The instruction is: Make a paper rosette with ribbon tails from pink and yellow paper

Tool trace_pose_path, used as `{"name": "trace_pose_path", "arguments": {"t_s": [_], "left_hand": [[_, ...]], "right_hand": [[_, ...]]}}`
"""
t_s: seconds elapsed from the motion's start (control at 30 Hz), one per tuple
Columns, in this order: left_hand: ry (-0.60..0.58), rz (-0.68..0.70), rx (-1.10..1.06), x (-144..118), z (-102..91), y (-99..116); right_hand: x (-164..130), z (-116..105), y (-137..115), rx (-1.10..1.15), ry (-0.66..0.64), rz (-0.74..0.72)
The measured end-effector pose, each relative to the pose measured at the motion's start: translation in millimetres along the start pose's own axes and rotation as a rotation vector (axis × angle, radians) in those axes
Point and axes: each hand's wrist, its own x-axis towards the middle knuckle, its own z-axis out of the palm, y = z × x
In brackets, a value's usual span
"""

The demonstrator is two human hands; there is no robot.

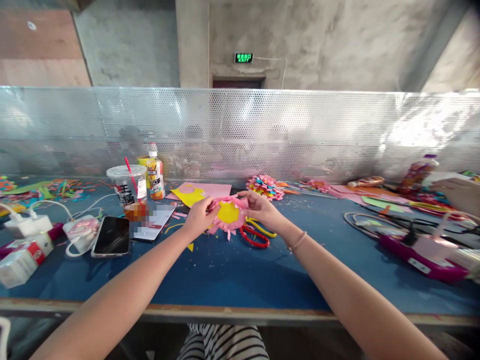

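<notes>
Between my two hands is a pink paper flower [229, 212] with a yellow round centre, held a little above the blue table. My left hand [200, 216] pinches its left edge, fingers closed. At the upper right rim, my right hand [261, 209] grips the pink paper between thumb and fingers. Just behind and right of the flower lie scissors [255, 239] with red and yellow handles, their blades hidden. Yellow paper [186, 195] and pink paper [219, 189] lie beyond my left hand. A pile of layered paper flowers [265, 186] sits behind my right hand.
To the left stand a plastic cup [127, 192] with a red straw, a drink bottle [155, 175], a phone [111, 236] and chargers [28, 225]. A purple power strip [423, 257] with cables lies right. A perforated metal screen [240, 130] borders the table's back.
</notes>
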Motion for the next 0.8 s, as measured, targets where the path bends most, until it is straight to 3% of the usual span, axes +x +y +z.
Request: {"name": "trace_pose_path", "arguments": {"t_s": [0.17,0.27,0.53,0.8], "left_hand": [[0.101,0.286,0.162,-1.6,-1.9,-4.0],[0.159,0.367,0.249,-2.3,-4.5,-5.6],[0.259,0.424,0.284,-2.4,-10.1,-2.7],[0.257,0.435,0.276,-2.8,-8.9,-2.3]], "right_hand": [[-3.7,7.0,-6.8,-0.525,0.188,-0.297],[-8.6,10.8,-14.8,-0.739,0.202,-0.435],[-10.9,11.5,-13.5,-0.889,0.029,-0.680],[-11.5,10.5,-15.2,-1.025,-0.036,-0.682]]}}
